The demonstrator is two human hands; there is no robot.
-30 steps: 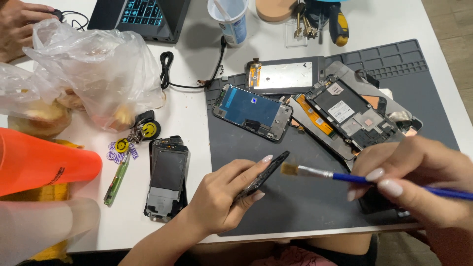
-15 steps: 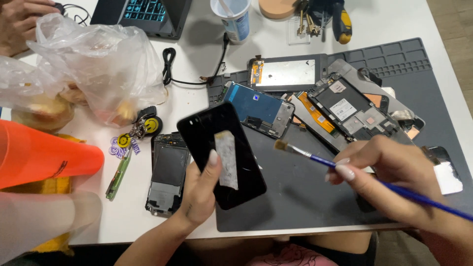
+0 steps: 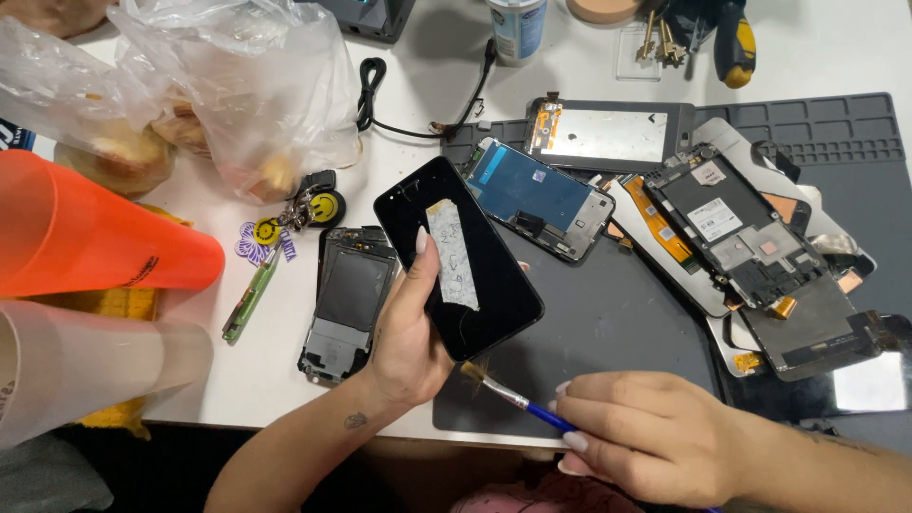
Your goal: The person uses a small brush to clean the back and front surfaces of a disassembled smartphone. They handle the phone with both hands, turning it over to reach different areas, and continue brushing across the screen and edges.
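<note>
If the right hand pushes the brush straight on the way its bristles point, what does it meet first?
The right hand aims the small brush up and left. Its bristles sit right at the lower edge of the black phone panel held in the left hand, so that edge comes first; depth is unclear.

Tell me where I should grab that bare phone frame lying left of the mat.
Pinch the phone frame across its two long side edges near the middle, coming from above. It lies flat on the white table, beside the left hand, and its thin rails offer the only graspable sides.
</note>
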